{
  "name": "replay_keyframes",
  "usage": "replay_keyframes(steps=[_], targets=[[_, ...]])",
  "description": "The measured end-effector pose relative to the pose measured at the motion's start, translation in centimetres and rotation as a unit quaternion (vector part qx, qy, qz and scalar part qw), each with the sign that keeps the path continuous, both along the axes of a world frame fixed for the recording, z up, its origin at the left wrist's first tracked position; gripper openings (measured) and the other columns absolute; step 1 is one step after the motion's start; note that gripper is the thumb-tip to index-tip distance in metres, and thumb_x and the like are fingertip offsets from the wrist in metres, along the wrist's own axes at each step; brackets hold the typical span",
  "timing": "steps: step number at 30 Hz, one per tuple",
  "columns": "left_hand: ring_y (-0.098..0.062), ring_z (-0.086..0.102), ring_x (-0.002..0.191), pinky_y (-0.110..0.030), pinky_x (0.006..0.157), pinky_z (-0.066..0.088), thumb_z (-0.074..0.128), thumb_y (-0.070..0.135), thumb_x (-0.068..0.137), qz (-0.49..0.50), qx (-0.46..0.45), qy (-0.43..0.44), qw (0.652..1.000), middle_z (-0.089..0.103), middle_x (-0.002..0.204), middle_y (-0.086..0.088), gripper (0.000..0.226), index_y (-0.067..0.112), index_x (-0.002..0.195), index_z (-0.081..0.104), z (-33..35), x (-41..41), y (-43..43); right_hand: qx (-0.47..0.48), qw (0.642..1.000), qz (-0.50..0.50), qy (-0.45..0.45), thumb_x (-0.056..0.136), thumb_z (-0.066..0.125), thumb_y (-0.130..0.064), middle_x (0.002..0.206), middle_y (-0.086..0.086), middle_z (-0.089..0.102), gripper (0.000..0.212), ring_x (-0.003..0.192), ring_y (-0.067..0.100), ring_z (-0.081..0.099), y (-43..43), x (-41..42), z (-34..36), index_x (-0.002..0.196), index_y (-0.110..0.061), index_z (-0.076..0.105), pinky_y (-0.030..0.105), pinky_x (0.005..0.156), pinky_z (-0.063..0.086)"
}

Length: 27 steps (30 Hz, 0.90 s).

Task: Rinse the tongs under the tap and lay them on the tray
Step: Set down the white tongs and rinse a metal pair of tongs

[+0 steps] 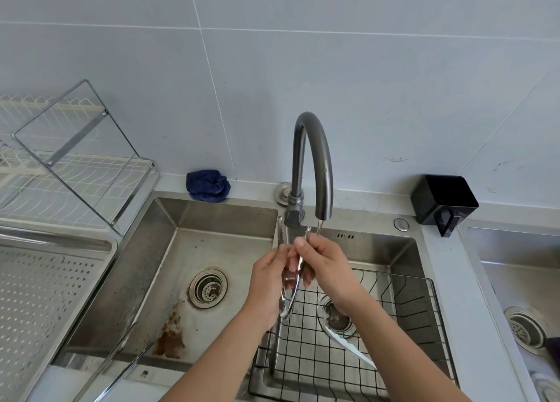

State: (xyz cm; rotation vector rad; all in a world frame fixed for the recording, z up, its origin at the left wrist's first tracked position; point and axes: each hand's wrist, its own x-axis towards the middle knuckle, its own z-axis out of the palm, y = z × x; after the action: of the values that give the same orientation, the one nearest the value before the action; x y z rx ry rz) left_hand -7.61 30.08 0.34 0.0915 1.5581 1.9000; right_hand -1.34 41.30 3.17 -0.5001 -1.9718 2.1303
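Note:
Metal tongs (291, 295) are held upright over the sink, their tips just left of the spout of the dark grey tap (312, 165). My left hand (269, 283) grips one arm of the tongs from the left. My right hand (324, 265) pinches the other arm near its tip, right under the spout. A thin stream of water (318, 228) falls from the spout beside the right tip. The perforated steel tray (45, 295) lies at the left, beside the sink.
The left sink basin (169, 250) has a drain and rust stains. A black wire basket (394, 326) sits in the right basin with a white knife in it. A blue cloth (208, 186), a black holder (444, 200) and a dish rack (75, 174) stand along the wall.

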Motion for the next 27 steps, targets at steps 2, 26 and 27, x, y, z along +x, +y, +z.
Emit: replay_keyframes(steps=[2,26,27], targets=[[-0.033,0.061,0.073,-0.046,0.071,0.046,0.052,0.035,0.104,-0.003,0.007,0.001,1.000,0.071,0.085,-0.017,0.032,0.017,0.103,0.078,-0.1,0.0,0.1,-0.018,1.000,0.000,0.015,0.100,0.063,-0.010,0.077,0.013,0.067,0.013,0.061,0.022,0.057,0.4,0.3,-0.4,0.091,-0.002,0.068,0.027,0.053,0.048],[-0.009,0.051,0.059,-0.023,0.045,0.038,0.044,0.084,0.079,-0.116,0.006,-0.059,0.991,0.056,0.076,0.000,0.077,0.016,0.103,0.071,0.4,1.1,-0.2,-0.110,0.989,-0.098,-0.004,0.099,0.060,-0.001,0.078,0.008,0.069,0.010,0.059,0.023,0.056,-0.2,-0.1,-0.4,0.104,0.001,0.068,0.038,0.055,0.048],[-0.009,0.051,0.059,-0.024,0.045,0.036,0.047,0.088,0.072,-0.113,0.005,-0.069,0.991,0.055,0.074,0.001,0.082,0.017,0.105,0.072,0.4,0.9,-0.1,-0.064,0.995,-0.073,-0.027,0.098,0.059,0.003,0.077,0.008,0.070,0.014,0.061,0.022,0.061,-0.4,0.1,-0.5,0.104,-0.002,0.070,0.036,0.057,0.052]])
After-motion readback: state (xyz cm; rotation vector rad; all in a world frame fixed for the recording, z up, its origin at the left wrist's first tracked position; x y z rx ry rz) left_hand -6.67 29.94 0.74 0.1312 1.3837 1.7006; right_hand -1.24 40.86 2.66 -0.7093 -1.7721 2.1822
